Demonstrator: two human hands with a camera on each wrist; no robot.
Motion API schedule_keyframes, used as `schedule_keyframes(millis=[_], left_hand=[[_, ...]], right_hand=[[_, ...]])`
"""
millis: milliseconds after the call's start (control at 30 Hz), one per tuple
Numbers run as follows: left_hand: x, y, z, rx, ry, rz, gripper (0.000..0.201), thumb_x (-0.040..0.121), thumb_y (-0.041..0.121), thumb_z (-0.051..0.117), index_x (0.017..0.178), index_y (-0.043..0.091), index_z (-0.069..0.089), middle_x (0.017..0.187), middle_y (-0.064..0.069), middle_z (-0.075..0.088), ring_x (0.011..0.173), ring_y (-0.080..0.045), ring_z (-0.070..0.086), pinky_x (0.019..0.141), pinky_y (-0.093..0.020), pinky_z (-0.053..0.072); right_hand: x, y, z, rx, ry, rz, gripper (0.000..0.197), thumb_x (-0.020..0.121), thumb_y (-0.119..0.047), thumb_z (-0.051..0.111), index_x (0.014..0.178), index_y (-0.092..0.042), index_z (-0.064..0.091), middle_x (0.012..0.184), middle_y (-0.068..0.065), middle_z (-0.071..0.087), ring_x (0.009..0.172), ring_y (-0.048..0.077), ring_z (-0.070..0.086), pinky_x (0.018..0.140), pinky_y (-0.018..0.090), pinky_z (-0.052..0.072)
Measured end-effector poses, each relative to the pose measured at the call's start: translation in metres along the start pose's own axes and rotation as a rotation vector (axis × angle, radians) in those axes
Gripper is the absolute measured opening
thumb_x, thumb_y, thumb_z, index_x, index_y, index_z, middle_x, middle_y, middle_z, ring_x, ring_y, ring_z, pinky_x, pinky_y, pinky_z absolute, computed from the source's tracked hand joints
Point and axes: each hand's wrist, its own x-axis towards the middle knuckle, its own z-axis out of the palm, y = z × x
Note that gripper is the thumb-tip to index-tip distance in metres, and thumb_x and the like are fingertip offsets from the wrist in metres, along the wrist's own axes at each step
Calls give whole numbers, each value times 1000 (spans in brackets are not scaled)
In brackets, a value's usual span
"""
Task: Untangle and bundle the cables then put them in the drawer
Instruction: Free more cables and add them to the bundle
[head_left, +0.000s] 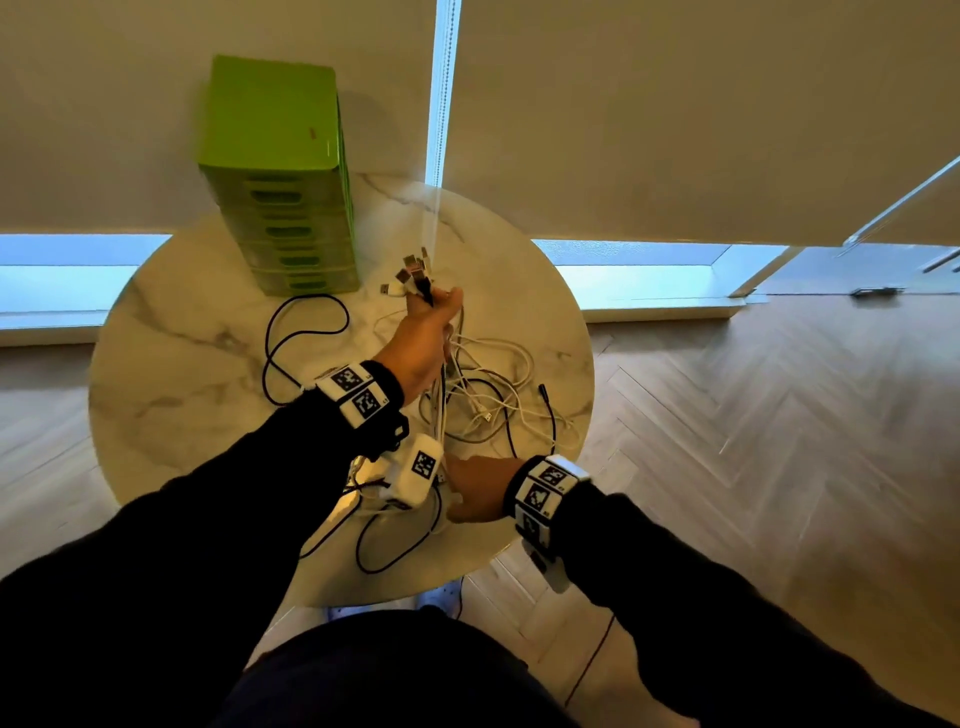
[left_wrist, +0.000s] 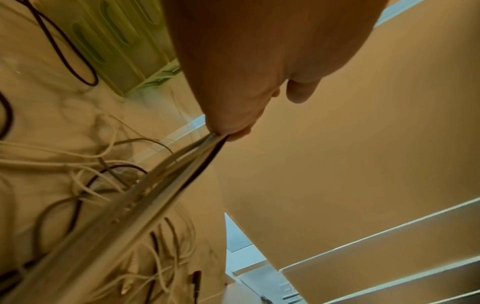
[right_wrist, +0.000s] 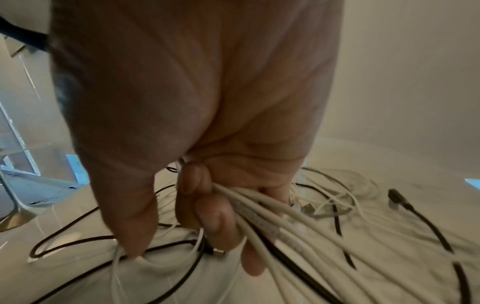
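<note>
The left hand's fingers were curled tight round a gathered bunch of cables, white strands with one black, which ran taut from the fist toward the lower left of the left wrist frame; in the head view the left hand sat at centre frame, raised over the desk, with the plugs fanning out above its knuckles; the right hand's fingers were likewise curled round the same strands, white cords spilling past them to the lower right of the right wrist frame; the right hand lay lower in the head view, near the desk's near edge, beside the left wrist's camera block; between and around the two hands, loose white and black loops sprawled over the round marbled top; a black cable curved alone at centre left; the green drawer unit stood in the upper left, at the far edge of the desk, all its drawers shut.
</note>
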Motion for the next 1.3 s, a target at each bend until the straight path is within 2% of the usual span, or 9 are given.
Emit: schedule_keyframes(millis=[167, 233, 367, 467, 600, 833, 967, 1167, 1300], left_hand=[[4, -1, -31, 21, 1, -3, 18, 106, 23, 47, 91, 26, 37, 73, 7, 34, 56, -6, 29, 54, -21, 28], [5, 0, -36, 42, -29, 6, 19, 107, 25, 46, 90, 25, 38, 71, 8, 33, 54, -5, 29, 53, -22, 25], [12, -7, -37, 144, -59, 7, 22, 107, 25, 45, 87, 23, 37, 68, 6, 32, 49, -3, 29, 51, -20, 25], [14, -15, -36, 173, -64, -27, 23, 107, 24, 46, 85, 22, 37, 61, 10, 38, 43, 0, 37, 49, -18, 32], [17, -25, -34, 256, -74, -62, 22, 106, 26, 47, 87, 21, 38, 57, 13, 40, 45, 0, 39, 49, -19, 31], [26, -31, -47, 238, -1, -87, 16, 106, 26, 49, 92, 19, 44, 49, 18, 49, 44, 3, 46, 47, -14, 36], [25, -31, -50, 243, 13, -71, 22, 107, 22, 46, 85, 21, 44, 48, 18, 50, 42, 5, 47, 46, -11, 36], [21, -28, -49, 281, 8, -70, 22, 107, 27, 46, 85, 24, 43, 48, 20, 49, 43, 4, 45, 48, -17, 35], [17, -31, -53, 272, 10, -67, 21, 106, 29, 48, 85, 26, 44, 53, 17, 43, 46, 0, 38, 49, -19, 33]], right_hand=[[-6, 14, -21, 259, -76, -1, 66, 101, -64, 28, 138, -13, 45, 109, 1, 60, 92, 18, 57, 92, 33, 38], [-5, 33, -34, 394, 32, 34, 73, 99, -70, 17, 131, -17, 56, 124, 4, 63, 110, 20, 59, 104, 38, 37], [29, 80, -58, 272, 308, 138, 49, 105, -47, 36, 110, -4, 61, 112, 16, 65, 107, 33, 60, 90, 38, 45], [60, 96, -68, 140, 326, 189, 32, 104, -22, 42, 110, 3, 62, 114, 23, 64, 106, 37, 61, 84, 38, 45], [91, 97, -63, 42, 318, 124, 21, 96, -30, 58, 91, -11, 63, 107, 16, 64, 100, 34, 63, 81, 37, 49], [112, 95, -79, 97, 305, 22, 17, 101, -25, 49, 91, -13, 57, 107, 17, 64, 101, 34, 60, 75, 31, 36], [107, 100, -101, 286, 330, -30, 4, 94, -25, 56, 98, -25, 56, 99, 2, 63, 94, 25, 59, 84, 36, 45], [104, 92, -94, -78, 59, -42, 31, 96, -42, 55, 115, -21, 67, 114, 4, 67, 105, 23, 61, 94, 35, 49], [100, 88, -108, -153, 223, -89, 24, 96, -32, 52, 114, -24, 65, 112, 4, 66, 104, 27, 62, 89, 37, 51]])
